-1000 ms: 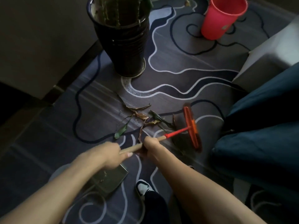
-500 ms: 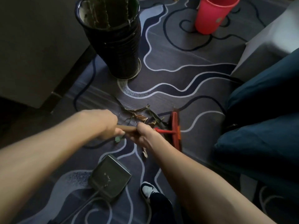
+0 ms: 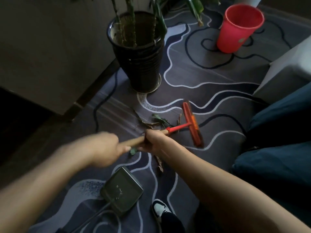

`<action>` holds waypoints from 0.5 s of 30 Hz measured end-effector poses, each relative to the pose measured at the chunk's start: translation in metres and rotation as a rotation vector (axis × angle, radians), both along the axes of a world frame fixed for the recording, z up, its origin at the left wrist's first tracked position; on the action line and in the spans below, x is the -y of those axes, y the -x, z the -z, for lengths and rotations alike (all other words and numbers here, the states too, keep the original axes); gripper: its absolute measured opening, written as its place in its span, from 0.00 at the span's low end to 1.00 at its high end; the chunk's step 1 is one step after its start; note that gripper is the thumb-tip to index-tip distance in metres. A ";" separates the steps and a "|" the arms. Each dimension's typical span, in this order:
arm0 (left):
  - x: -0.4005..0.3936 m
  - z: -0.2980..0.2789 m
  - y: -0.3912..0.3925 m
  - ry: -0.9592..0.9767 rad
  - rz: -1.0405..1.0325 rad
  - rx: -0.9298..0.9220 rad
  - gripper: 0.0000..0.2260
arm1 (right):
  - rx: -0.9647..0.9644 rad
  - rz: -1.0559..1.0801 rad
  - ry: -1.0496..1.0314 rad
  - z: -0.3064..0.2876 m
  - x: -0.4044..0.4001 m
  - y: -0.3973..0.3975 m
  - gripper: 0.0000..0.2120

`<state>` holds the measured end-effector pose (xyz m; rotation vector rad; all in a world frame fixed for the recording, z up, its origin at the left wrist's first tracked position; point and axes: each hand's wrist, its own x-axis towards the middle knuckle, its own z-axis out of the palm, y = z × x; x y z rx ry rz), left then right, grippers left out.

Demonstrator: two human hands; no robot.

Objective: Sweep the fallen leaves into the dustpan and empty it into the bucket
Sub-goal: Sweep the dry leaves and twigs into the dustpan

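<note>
Both hands grip the wooden handle of a broom. My left hand (image 3: 107, 148) holds it nearer me, my right hand (image 3: 155, 140) further down by the red neck. The red broom head (image 3: 192, 125) rests on the carpet to the right of a cluster of dry brown and green leaves (image 3: 154, 121). One brown leaf (image 3: 159, 164) lies closer, just beyond the dark dustpan (image 3: 122, 190), which sits on the carpet below my hands with its long handle running toward me. The red bucket (image 3: 239, 29) stands upright at the far right.
A tall black plant pot (image 3: 139, 59) with green stalks stands behind the leaves. A wall and dark skirting run along the left. A grey sofa (image 3: 286, 71) and dark blue cushions (image 3: 276, 145) block the right. My shoe (image 3: 160, 210) is beside the dustpan.
The broom head was drawn in toward the leaves, then pushed back out to the right. The view has tilted up, showing more of the pot and bucket. One leaf now lies near the dustpan.
</note>
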<state>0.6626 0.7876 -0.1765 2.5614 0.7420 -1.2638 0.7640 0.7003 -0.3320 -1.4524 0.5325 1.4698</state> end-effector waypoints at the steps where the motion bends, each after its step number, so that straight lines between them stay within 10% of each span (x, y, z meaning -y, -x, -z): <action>1: 0.014 0.011 0.016 0.058 -0.115 0.034 0.24 | 0.048 -0.056 0.025 0.000 0.006 0.002 0.05; 8: 0.134 0.104 0.038 0.448 -0.831 0.263 0.21 | 0.390 -0.344 0.225 0.046 0.021 -0.011 0.10; 15: 0.206 0.185 -0.046 0.847 -1.269 0.094 0.17 | 0.664 -0.718 0.234 0.105 0.044 -0.043 0.17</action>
